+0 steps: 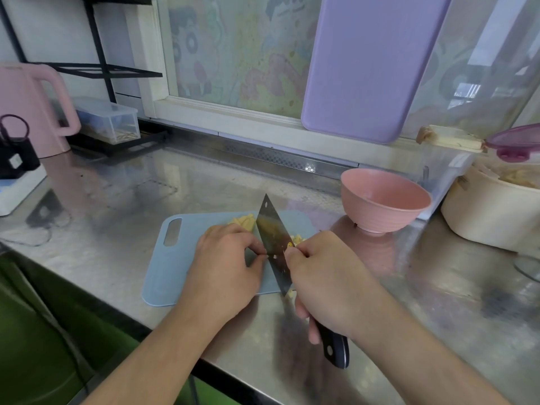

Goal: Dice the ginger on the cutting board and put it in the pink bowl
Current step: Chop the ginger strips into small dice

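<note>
Item: ginger dicing, in progress, on a steel counter [122, 200] with a dull, scuffed shine. Cutting board [163, 267], lower centre of the frame: thin, pale blue-grey plastic, rounded corners, an oval handle slot at its left end. Ginger [244, 222], pale yellow, lies on the board in two visible lots: uncut strips just above the left hand, and small cut bits to the right of the blade and at the board's near edge. Knife [274, 244]: broad cleaver, grey metal blade flecked with ginger, dark riveted handle; it stands edge-down across the board between the hands. Right hand [324, 285], lower centre right: fingers wrapped around the handle, forefinger and thumb pinching the blade near its heel. Left hand [225, 264], lower centre: knuckles curled over, fingertips tucked down beside the blade; whether they pin ginger beneath cannot be told, as the hand hides it. Pink bowl [382, 200], centre right, on the counter just beyond the board's right end: matte, round, ribbed lower wall, small foot. Nothing shows in the part of its inside that is visible. Judged status: dicing partly done, strips remaining; transfer to the bowl not yet begun.
</note>
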